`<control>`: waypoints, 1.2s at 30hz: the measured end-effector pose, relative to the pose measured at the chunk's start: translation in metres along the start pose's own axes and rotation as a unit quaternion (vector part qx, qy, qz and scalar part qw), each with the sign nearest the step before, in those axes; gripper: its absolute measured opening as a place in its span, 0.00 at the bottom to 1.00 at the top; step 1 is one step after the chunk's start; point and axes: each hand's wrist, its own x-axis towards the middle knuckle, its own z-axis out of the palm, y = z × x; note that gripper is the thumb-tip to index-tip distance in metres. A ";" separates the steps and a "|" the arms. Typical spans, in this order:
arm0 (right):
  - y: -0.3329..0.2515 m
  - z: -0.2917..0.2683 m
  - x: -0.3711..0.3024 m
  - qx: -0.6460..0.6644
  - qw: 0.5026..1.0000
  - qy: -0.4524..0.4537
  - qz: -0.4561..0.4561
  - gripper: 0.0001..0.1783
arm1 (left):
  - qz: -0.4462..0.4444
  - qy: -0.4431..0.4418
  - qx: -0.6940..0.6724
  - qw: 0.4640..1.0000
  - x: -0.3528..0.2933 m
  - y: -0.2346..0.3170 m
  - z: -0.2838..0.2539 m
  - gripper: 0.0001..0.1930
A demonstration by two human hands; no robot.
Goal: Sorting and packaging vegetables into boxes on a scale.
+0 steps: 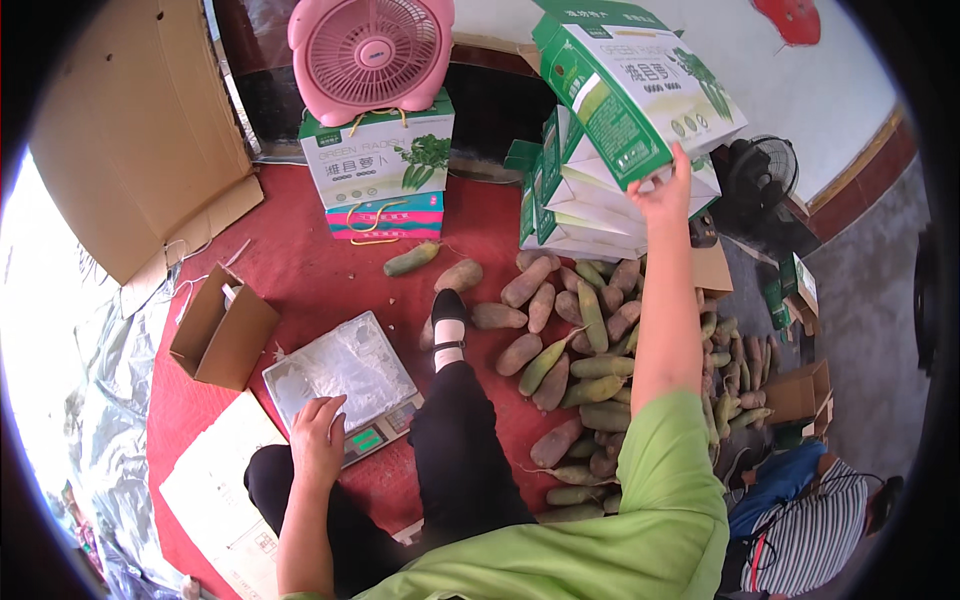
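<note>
My right hand (662,193) reaches far forward, its fingers gripping the lower corner of a green-and-white cardboard gift box (648,90) with a leafy radish picture. The box is tilted, above several more flat-sided white-and-green boxes (592,205). My left hand (318,440) is over the near left edge of a digital scale (340,365) with a silvery plate and a lit green display. Its fingers are loosely bent and apart, with nothing seen in them. Whether they touch the scale cannot be made out.
Green and reddish-brown radishes (590,325) lie heaped on the red mat (300,275) to the right of my legs. An open brown carton (222,335) stands left of the scale. A pink fan (375,55) tops stacked gift boxes (375,165). A person in stripes (810,525) is at lower right.
</note>
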 end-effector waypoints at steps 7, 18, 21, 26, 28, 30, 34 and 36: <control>0.030 -0.054 -0.075 0.093 0.972 -0.211 0.034 0.34 | 0.011 0.019 -0.001 1.000 -0.011 -0.005 -0.007 0.13; 0.084 -0.071 -0.168 0.180 0.850 -0.446 0.214 0.45 | 0.004 0.142 -0.102 0.985 -0.021 -0.022 -0.053 0.21; 0.100 -0.079 -0.178 0.160 0.827 -0.475 0.255 0.41 | -0.003 0.165 -0.128 0.978 -0.016 -0.025 -0.083 0.27; 0.123 -0.073 -0.184 0.167 0.796 -0.495 0.305 0.40 | 0.022 0.250 -0.066 0.966 0.000 -0.011 -0.164 0.36; 0.129 -0.065 -0.181 0.105 0.722 -0.598 0.333 0.38 | 0.056 0.286 -0.005 0.957 0.011 -0.004 -0.188 0.36; 0.129 -0.058 -0.191 0.106 0.761 -0.543 0.339 0.39 | 0.089 0.317 0.059 0.942 0.015 0.002 -0.204 0.37; 0.130 -0.036 -0.200 0.080 0.721 -0.568 0.389 0.42 | 0.129 0.296 0.211 0.923 0.004 0.002 -0.220 0.32; 0.132 -0.033 -0.199 0.002 0.726 -0.576 0.375 0.42 | 0.187 0.262 0.263 0.910 -0.009 0.001 -0.221 0.24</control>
